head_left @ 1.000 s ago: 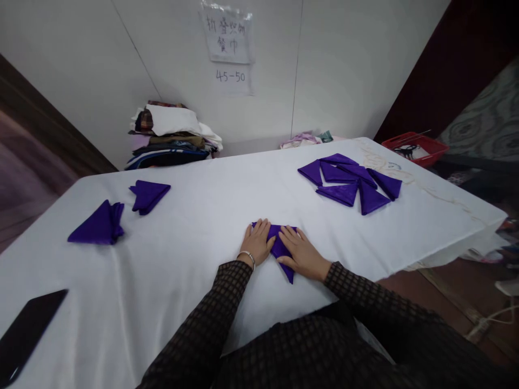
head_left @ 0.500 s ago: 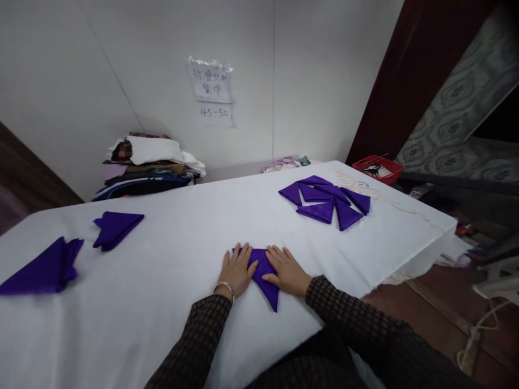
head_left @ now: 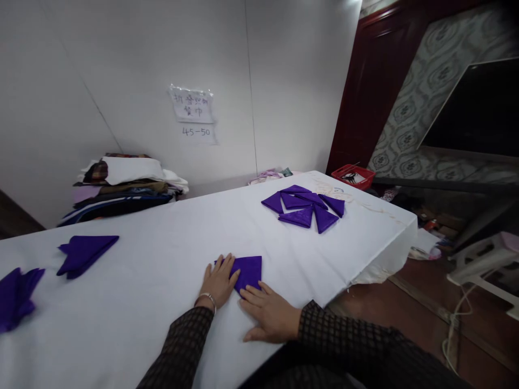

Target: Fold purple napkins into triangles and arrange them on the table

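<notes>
A folded purple cloth lies flat on the white-covered table, near its front edge. My left hand lies open over the cloth's left side, with a bracelet at the wrist. My right hand is spread, its fingertips at the lower right edge of the cloth and its thumb apart on the table cover. Part of the cloth is hidden under my hands.
Several folded purple triangles lie together at the back right. Two looser purple cloths are at the left. Folded clothes are stacked by the wall. A red basket is beyond the table's far right corner.
The cloth's lower point, seen before, no longer shows, and the cloth is now more compact. My right hand has moved from its upper right side to its lower edge. The view has turned right.
</notes>
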Motion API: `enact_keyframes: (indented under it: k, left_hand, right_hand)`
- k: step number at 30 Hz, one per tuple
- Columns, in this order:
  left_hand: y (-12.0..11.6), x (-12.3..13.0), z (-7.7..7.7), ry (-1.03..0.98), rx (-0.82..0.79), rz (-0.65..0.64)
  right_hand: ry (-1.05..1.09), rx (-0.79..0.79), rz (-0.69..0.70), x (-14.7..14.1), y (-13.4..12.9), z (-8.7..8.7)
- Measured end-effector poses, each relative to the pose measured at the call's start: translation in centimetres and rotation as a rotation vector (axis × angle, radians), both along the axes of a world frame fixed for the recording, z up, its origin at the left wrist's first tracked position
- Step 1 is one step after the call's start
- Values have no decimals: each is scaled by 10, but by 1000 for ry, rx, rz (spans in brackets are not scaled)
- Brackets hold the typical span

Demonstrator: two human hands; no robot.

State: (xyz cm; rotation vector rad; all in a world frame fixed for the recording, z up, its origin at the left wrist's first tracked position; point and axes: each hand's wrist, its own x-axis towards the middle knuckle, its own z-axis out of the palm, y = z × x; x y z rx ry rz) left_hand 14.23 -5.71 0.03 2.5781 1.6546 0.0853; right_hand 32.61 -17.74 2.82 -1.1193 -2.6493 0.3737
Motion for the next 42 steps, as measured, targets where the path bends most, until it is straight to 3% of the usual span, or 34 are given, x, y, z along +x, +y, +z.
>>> enact_keyframes:
  k: [18, 23, 28, 30, 33, 37, 42]
  left_hand:
    - [-1, 2, 3, -19, 22, -1]
    - [-3, 1, 6, -3, 2, 10]
    - [0, -4, 2, 74, -18, -47]
    - [1, -6, 0, 81, -9, -53]
    - [1, -6, -1, 67, -3, -41]
    - [1, -2, -1, 36, 1, -13]
    - [0, 0, 1, 20, -4, -3]
  right_hand:
    - [12, -46, 24, 11, -38, -1]
    - [46, -121, 84, 13, -32, 27]
    - [69, 7, 43, -2, 4, 57]
    - [57, 30, 6, -10, 18, 53]
    - [43, 6, -29, -18, 26, 34]
    - [35, -52, -51, -17, 15, 9]
    - [43, -35, -46, -13, -5, 2]
